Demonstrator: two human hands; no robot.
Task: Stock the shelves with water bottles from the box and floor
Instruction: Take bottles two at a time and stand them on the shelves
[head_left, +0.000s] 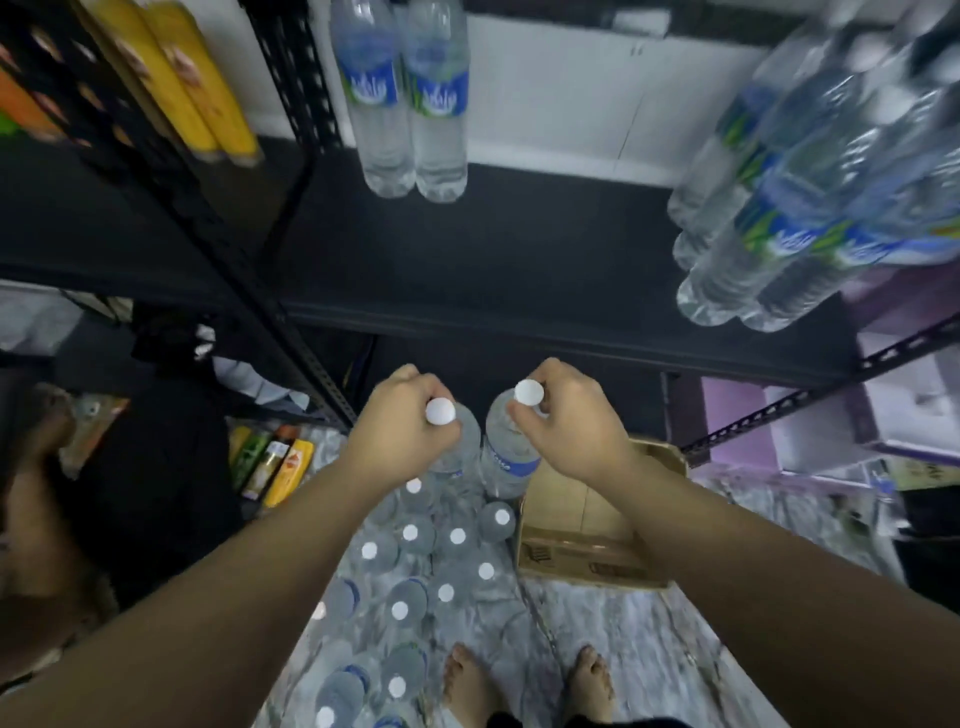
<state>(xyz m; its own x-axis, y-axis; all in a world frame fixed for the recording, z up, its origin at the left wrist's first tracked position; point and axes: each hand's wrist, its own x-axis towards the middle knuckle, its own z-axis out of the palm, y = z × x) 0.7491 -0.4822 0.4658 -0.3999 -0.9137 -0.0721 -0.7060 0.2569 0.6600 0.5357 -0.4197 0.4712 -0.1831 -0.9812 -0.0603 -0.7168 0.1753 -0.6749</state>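
While each hand (397, 415) (563, 415) grips a bottle (457, 441) (506, 457), the box (582, 525) holds none.

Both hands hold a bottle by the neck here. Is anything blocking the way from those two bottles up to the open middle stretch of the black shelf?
Nothing visible does. The left hand and right hand each grip a bottle just below the shelf's front edge. The shelf is bare between the two standing bottles at the back and the bottle cluster on the right.
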